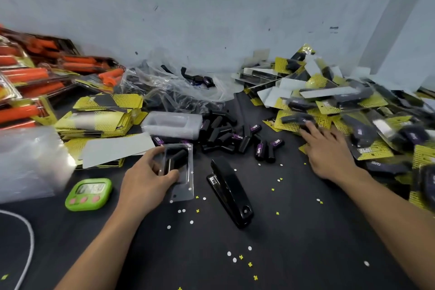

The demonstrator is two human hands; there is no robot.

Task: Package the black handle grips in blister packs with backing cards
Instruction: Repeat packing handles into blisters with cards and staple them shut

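Left hand [146, 183]: grip pinches a clear plastic blister shell [186, 181] by its left side, thumb at the near edge and fingers curled over the far edge. One short black handle grip [175, 159] lies in the shell's pocket at a slant and looks not fully seated. No card is visible behind the shell.

Right hand [329, 155]: grip spread, fingers straight, holding nothing. Its fingertips touch a pack at the edge of the heap of finished yellow-carded packs [353, 106], well apart from the shell.

Stack of yellow-and-black backing cards [103, 113] lies to the left beyond the shell. Loose black handle grips [223, 134] lie just past it. Long black stapler [229, 193] lies just to its right on the dark surface [294, 231].

Risks, as judged:
- The shell is open-backed and held from one side only, so a tilt could let the piece roll out.
- A slanted piece may stop the card lying flat, leaving a gaping flange or a crooked staple.
- The right hand at the heap could start packs sliding into the loose pieces.
- Paper punchings scattered on the surface could get trapped under the shell.
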